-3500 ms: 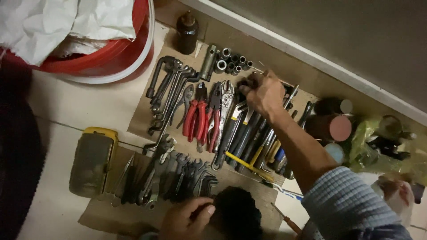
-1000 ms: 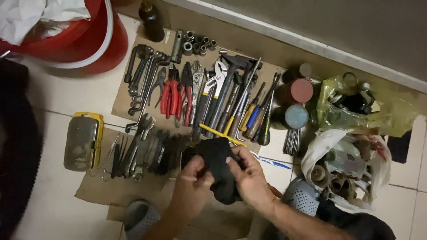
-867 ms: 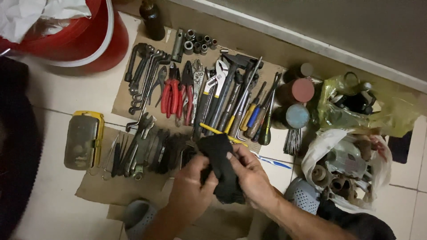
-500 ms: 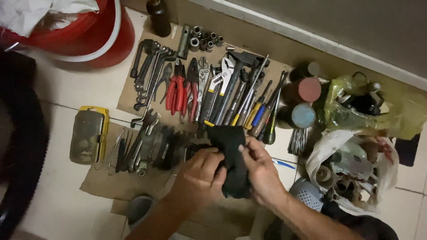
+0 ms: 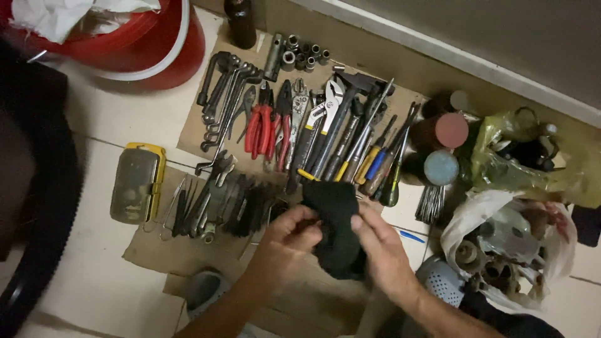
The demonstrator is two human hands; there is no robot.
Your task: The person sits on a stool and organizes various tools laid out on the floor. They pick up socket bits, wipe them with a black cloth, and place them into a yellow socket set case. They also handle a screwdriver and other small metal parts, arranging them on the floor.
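- Hands closed together on a black, limp piece of cloth (image 5: 335,228): left hand (image 5: 289,235) pinching its left edge, right hand (image 5: 382,250) gripping the right edge with fingers curled.
- Held just above the near strip of brown cardboard (image 5: 188,253), near the row of dark spanners (image 5: 231,203).
- Compared with a few seconds earlier: right hand no longer far among the screwdrivers (image 5: 375,166), now back on the cloth.
- Red-handled pliers (image 5: 266,125) and yellow case (image 5: 136,184) unmoved.

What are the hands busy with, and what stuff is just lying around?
In use:
left hand
right hand
black cloth, held by both

Lying about:
red-handled pliers
screwdrivers
sockets
yellow case
red bucket
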